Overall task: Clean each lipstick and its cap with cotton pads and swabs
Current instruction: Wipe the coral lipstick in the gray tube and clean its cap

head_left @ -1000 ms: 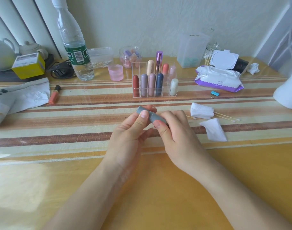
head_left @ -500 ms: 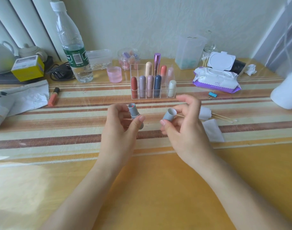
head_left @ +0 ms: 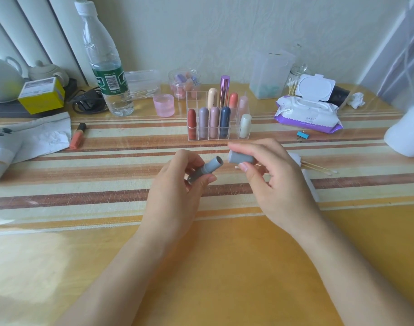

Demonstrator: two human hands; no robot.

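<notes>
The tabletop (head_left: 224, 267) carries a clear organiser (head_left: 218, 138) of standing lipsticks toward its far edge. In front of that, over the tabletop's middle, both hands are raised off the surface.

The left hand (head_left: 177, 191) has its fingers and thumb curled round the lower barrel of the grey lipstick (head_left: 206, 171), whose open end tilts up and to the right. The right hand (head_left: 271, 180) pinches the matching cap (head_left: 240, 157) between thumb and fingers. The cap lies sideways with its mouth toward the lipstick, near it but not touching.

Both pieces look like light, rigid, smooth plastic, so they are probably easy to lift but apt to slip or roll if set down on their sides. The barrel is the safe place to hold. The colour stick inside sits too deep in the tube to make out, and it would likely be soft, smeary and easy to snap. The cap is best held by its outer wall, leaving the mouth free for a swab.

A cotton pad (head_left: 310, 184) peeks out from behind the right hand, toward the tabletop's right edge, and looks limp and easy to pinch. The cotton swabs (head_left: 318, 168) beside it are thin and likely to bend under pressure.
</notes>
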